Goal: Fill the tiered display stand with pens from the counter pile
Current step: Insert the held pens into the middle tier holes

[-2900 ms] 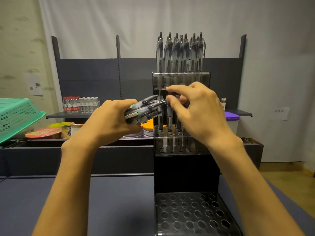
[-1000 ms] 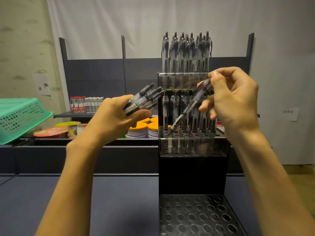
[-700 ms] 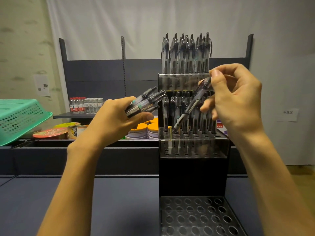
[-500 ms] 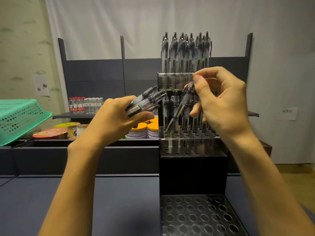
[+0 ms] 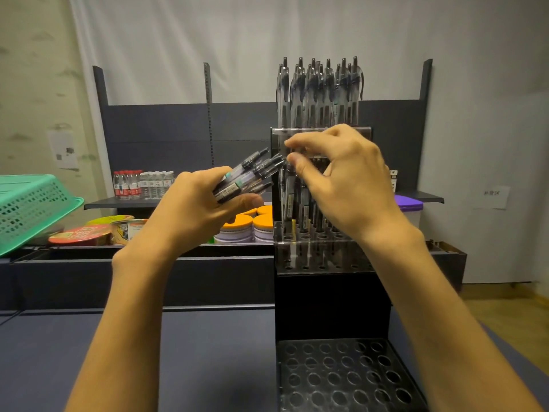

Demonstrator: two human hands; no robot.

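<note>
Head view: pen bundle [image 5: 248, 178] inside left-hand [image 5: 196, 209] grip.

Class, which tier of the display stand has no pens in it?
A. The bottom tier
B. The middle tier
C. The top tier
A: the bottom tier shows only open holes, while pens stand in the top tier and the middle tier.

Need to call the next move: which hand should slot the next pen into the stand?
Right. The right hand is at the middle tier; the left hand grips the pen bundle.
</note>
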